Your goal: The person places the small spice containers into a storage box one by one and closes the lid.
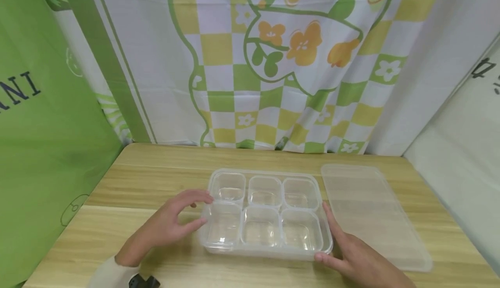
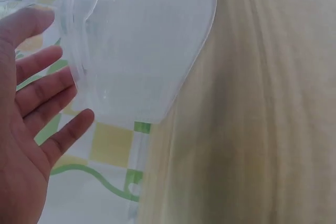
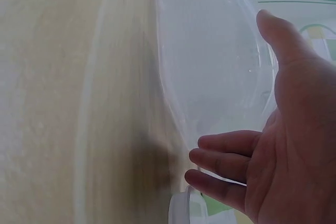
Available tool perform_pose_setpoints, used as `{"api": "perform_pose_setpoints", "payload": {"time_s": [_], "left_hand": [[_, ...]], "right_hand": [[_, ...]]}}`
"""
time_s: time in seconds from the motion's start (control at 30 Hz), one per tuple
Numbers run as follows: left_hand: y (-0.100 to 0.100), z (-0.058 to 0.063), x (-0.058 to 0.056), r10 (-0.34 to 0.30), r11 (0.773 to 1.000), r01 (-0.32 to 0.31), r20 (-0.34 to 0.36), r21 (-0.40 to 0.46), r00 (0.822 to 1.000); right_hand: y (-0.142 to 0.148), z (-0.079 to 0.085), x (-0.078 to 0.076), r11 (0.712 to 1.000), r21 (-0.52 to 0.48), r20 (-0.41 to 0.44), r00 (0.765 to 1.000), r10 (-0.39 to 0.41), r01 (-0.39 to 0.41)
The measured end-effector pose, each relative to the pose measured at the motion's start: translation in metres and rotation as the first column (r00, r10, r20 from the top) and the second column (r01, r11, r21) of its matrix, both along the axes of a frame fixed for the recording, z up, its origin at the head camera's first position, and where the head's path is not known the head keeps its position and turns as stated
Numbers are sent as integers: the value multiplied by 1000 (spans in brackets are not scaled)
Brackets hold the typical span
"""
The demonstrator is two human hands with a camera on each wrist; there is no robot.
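Observation:
A clear plastic storage box (image 1: 269,253) sits on the wooden table, holding several small clear square containers in two rows of three. They look bare inside. At the box's left side is my left hand (image 1: 168,220), thumb and fingers spread and loosely bent near the rim. In the left wrist view, the left hand (image 2: 37,108) has its fingertips at or close to the box wall (image 2: 142,35). My right hand (image 1: 361,255) rests against the right end, thumb at the front corner. Straight, parted fingers of the right hand (image 3: 283,129) show beside the box (image 3: 210,66) in the right wrist view.
A flat translucent lid (image 1: 375,214) lies on the table to the right of the box, close to my right hand. Bare wooden tabletop (image 1: 129,184) extends on the left. A patterned curtain (image 1: 273,84) hangs behind the table, with cloth on both sides.

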State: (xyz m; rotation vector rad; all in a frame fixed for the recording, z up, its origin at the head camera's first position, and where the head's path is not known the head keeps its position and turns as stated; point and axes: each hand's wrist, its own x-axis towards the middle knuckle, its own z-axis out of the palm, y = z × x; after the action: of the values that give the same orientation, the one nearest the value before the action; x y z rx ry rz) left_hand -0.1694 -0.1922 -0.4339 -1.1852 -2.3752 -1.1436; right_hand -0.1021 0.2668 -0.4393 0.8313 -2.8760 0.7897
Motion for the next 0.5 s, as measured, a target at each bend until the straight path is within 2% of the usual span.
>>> {"api": "perform_pose_setpoints", "payload": {"time_s": [0.1, 0.2, 0.4, 0.5], "left_hand": [[1, 0, -7, 2, 999, -1, -16, 41, 1000], [4, -2, -15, 43, 998, -41, -29, 55, 999], [16, -8, -32, 186, 980, -190, 59, 66, 981], [24, -8, -42, 223, 969, -235, 127, 83, 966]], "right_hand": [[-1, 1, 1, 1000, 4, 11, 1000, -3, 3], [-2, 2, 1, 1000, 10, 21, 1000, -8, 8], [-2, 5, -1, 1000, 26, -37, 999, 5, -4], [0, 8, -1, 999, 37, -68, 998, 8, -6]]}}
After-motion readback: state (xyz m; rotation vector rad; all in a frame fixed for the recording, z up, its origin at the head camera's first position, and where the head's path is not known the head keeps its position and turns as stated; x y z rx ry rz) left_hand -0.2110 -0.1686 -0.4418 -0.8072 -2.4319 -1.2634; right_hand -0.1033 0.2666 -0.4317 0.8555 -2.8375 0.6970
